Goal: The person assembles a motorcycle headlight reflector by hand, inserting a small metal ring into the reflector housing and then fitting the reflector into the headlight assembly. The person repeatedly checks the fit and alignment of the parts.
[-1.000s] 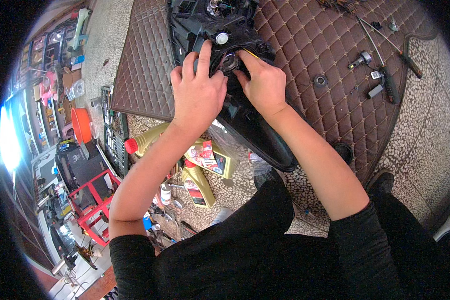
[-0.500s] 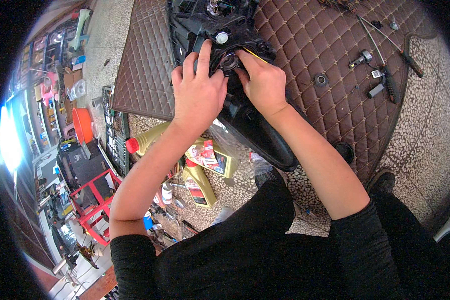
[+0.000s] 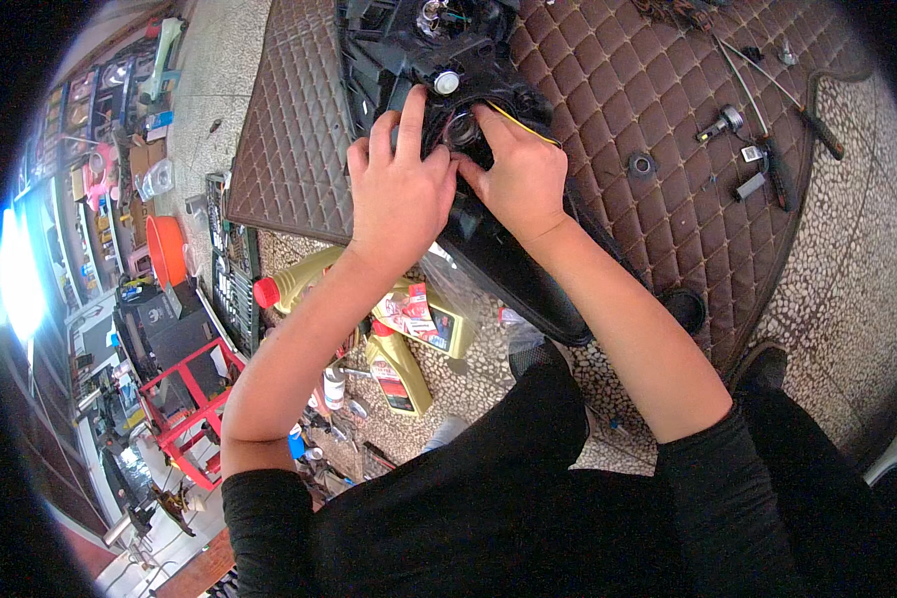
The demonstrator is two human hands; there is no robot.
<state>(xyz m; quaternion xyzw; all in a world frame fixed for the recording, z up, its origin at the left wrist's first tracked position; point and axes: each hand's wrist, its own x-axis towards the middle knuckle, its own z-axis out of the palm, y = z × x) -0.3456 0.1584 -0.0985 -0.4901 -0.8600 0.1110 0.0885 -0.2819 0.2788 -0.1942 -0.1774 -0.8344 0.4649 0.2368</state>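
A black car headlight [image 3: 518, 254] lies back side up across a brown quilted mat [image 3: 638, 90]. My left hand [image 3: 401, 194] grips its housing, with the fingers bent over the edge and the thumb beside a round bulb opening [image 3: 461, 130]. At that opening's right rim, my right hand [image 3: 516, 174] has its index finger and thumb closed round the edge. A small part between the fingertips may be hidden. A yellow wire [image 3: 518, 122] runs past the right index finger. Above the left fingers a round white cap [image 3: 447, 83] sits on the housing.
To the right on the mat lie a ring [image 3: 641, 164], an LED bulb [image 3: 720, 124], a small connector box [image 3: 750, 186] and screwdrivers [image 3: 822, 133]. Yellow oil bottles [image 3: 397, 369] stand below my left forearm. A red frame [image 3: 184, 409] and an orange bucket [image 3: 165, 249] are at left.
My right hand has shifted slightly down and left at the opening, which shows more of its shiny inside. The left hand has moved slightly down and right, still on the housing.
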